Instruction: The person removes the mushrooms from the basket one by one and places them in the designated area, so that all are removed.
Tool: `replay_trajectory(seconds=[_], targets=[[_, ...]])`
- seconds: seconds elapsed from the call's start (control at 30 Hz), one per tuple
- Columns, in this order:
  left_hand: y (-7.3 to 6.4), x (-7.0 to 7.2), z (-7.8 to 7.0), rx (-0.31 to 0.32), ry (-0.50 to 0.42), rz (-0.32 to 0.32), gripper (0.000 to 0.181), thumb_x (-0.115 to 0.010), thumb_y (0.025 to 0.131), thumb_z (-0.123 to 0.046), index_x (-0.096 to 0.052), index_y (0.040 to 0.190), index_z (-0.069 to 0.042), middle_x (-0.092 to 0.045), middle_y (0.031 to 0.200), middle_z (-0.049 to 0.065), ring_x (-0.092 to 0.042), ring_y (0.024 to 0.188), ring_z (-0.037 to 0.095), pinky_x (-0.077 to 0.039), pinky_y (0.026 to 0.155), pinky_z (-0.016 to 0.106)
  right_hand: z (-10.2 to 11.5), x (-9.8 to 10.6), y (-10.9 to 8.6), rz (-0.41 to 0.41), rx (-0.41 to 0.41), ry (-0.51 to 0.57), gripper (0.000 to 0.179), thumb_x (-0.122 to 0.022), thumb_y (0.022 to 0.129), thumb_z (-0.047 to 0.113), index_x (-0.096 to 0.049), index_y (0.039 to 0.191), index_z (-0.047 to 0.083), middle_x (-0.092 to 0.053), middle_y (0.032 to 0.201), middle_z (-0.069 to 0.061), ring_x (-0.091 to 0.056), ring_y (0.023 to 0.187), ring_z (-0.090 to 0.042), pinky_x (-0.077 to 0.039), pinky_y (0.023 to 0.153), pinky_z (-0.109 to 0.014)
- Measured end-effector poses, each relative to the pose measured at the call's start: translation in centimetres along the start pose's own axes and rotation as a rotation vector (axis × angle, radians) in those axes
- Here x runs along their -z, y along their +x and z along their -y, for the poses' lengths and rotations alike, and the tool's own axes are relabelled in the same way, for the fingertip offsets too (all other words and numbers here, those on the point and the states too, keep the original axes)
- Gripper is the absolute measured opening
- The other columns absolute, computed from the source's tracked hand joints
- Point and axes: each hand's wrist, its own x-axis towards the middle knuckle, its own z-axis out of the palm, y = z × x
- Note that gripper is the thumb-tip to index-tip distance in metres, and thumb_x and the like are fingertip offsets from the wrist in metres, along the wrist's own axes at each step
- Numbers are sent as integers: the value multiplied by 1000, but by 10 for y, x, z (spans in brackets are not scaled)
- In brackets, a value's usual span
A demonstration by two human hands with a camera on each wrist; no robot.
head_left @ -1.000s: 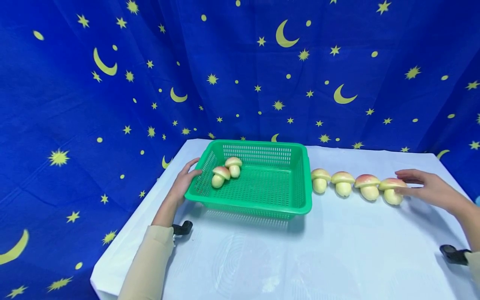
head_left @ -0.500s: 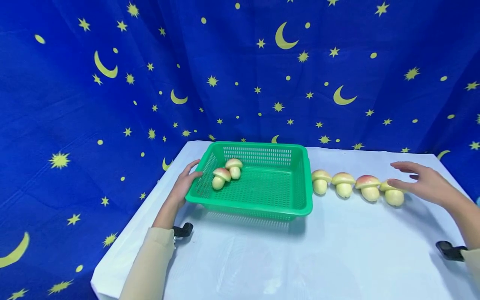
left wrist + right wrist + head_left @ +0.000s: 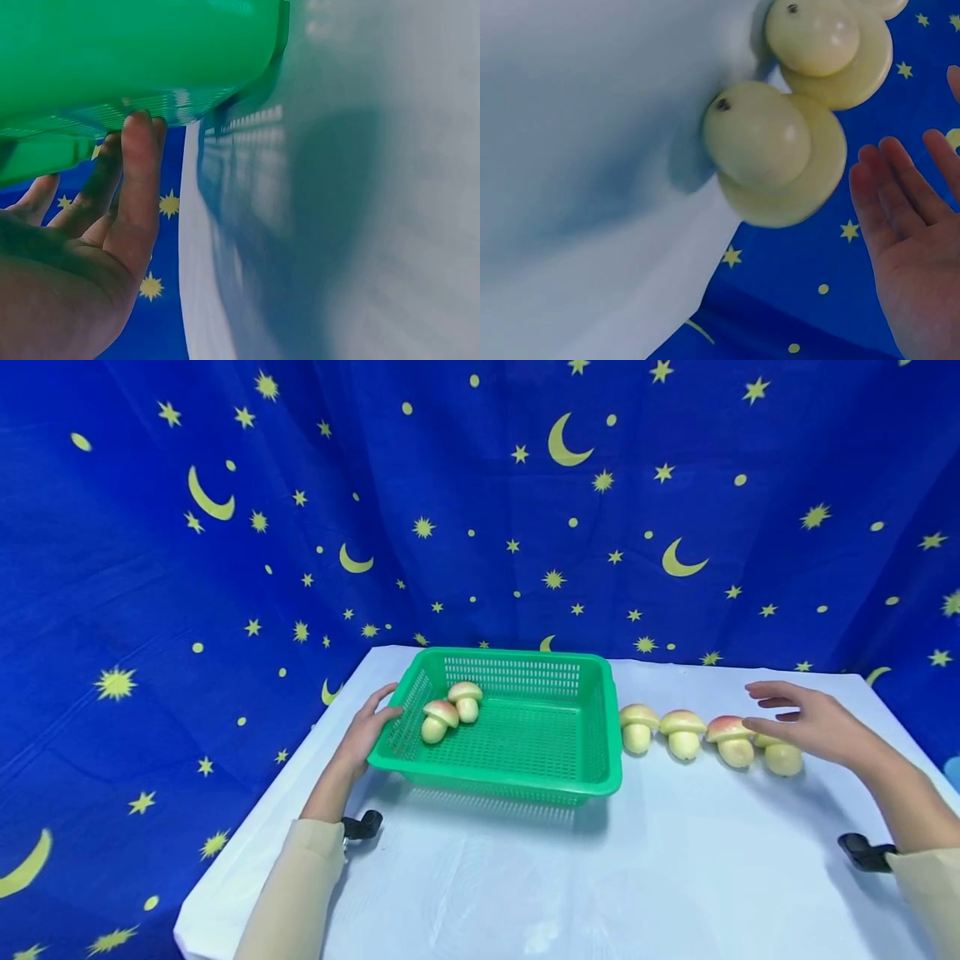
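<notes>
A green plastic basket [image 3: 495, 782] stands on the table, and my left hand [image 3: 363, 733] holds its left side. The thumb lies over the rim; the other fingers rest against the outer mesh wall, as the left wrist view shows [image 3: 138, 172]. Two toy mushrooms [image 3: 438, 720] lie at the left inside the basket. Right of it, several more stand in a row, from one beside the basket [image 3: 637, 731] to the rightmost mushroom [image 3: 782, 757]. My right hand [image 3: 821, 727] hovers over that end with fingers spread and holds nothing, partly hiding the rightmost cap.
A white cloth covers the table [image 3: 540, 885]. Behind and to the left hangs a blue curtain [image 3: 465, 468] with yellow moons and stars. Black straps with small mounts [image 3: 866, 852] sit at both wrists.
My right hand has lifted off the rightmost mushroom and moved left over the row. The left hand and the basket stay in place.
</notes>
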Motion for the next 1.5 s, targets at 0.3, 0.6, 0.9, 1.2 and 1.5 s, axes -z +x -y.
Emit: replay_trajectory(seconds=[0.3,0.6,0.9,1.2,1.5], targets=[[-25,0,-25,18,15,33,59,-47,100,-25,-23,154,-25,-44,137,23,-59,101,42,-55,75,40,20,-7,14,32,30,52,73,-60,91,52,-42,142,3,-50,133,-23,-48,117,-45,-43,89,-60],[-21,-7,-25,22,-2,33,59,-47,100,-25,-24,154,-25,-46,135,23,-59,100,42,-55,76,43,37,-6,23,57,84,92,72,-64,88,51,-44,141,7,-52,131,-19,-51,116,-40,-44,91,-57],[-3,-2,-2,12,-2,10,59,-51,98,-30,-27,152,-32,-47,135,21,-62,98,36,-55,74,40,51,-13,25,83,117,143,60,-62,93,43,-47,140,9,-52,132,-17,-52,116,-37,-51,85,-47],[-2,-1,1,27,-7,12,60,-50,98,-33,-25,152,-33,-47,135,20,-63,98,36,-55,76,42,67,-17,32,101,155,190,65,-64,91,44,-43,143,11,-51,134,-16,-52,116,-38,-56,73,-42],[-18,-6,-22,22,6,31,60,-48,99,-26,-23,154,-24,-46,135,24,-61,98,39,-55,75,42,90,-11,41,40,223,132,60,-64,92,42,-47,140,9,-55,129,-13,-54,115,-33,-46,93,-50]])
